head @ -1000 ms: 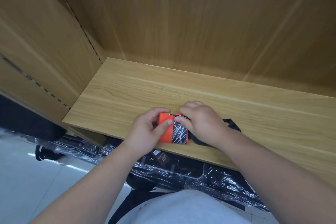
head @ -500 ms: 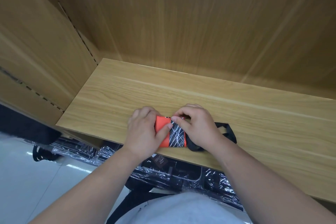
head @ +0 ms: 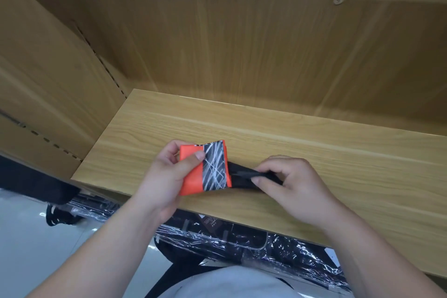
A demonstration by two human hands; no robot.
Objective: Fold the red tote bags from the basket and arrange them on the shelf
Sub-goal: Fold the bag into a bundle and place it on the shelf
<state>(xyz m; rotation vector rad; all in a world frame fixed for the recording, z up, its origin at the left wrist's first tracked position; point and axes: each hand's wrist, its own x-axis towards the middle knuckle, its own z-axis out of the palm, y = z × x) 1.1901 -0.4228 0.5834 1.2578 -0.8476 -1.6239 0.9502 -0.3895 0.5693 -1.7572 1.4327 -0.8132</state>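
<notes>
- Viewing from the head camera: the left hand now pinches the folded red tote bag between thumb and fingers, tilted up off the shelf; a second ago both hands pressed it flat there.
- The right hand has moved off the bundle and now pinches the black straps, drawn out to the right.
- Judgement: folding is near done; the straps seem next to be tucked or wrapped, though their ends are hidden under the fingers.
- No basket shows.
</notes>
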